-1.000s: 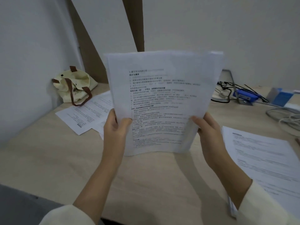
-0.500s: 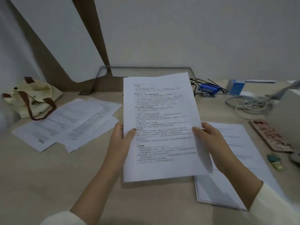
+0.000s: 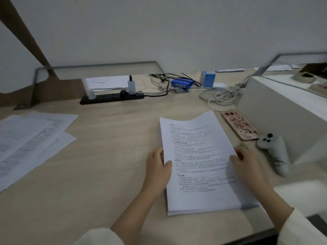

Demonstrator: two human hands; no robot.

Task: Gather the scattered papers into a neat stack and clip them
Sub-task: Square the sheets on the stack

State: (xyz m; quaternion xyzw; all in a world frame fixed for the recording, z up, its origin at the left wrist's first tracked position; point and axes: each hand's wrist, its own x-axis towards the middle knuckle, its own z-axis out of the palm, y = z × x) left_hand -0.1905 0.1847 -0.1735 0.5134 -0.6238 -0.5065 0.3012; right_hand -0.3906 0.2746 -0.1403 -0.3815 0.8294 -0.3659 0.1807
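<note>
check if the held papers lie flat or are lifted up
Flat: the papers rest on the desk, far edge slightly curled, left hand and right hand gripping the sides.

Black power strip (image 3: pixel 111 98), blue stapler (image 3: pixel 181 84), tangled cables (image 3: pixel 222 96), phone (image 3: pixel 240 127), plush toy (image 3: pixel 276 152)

Printed stack (image 3: pixel 198 167) flat — loose sheets (image 3: pixel 30 140) left

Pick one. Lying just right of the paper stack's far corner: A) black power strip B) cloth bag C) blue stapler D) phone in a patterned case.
D: the phone in its patterned case lies beside the paper stack; stapler and power strip sit back by the wall.
</note>
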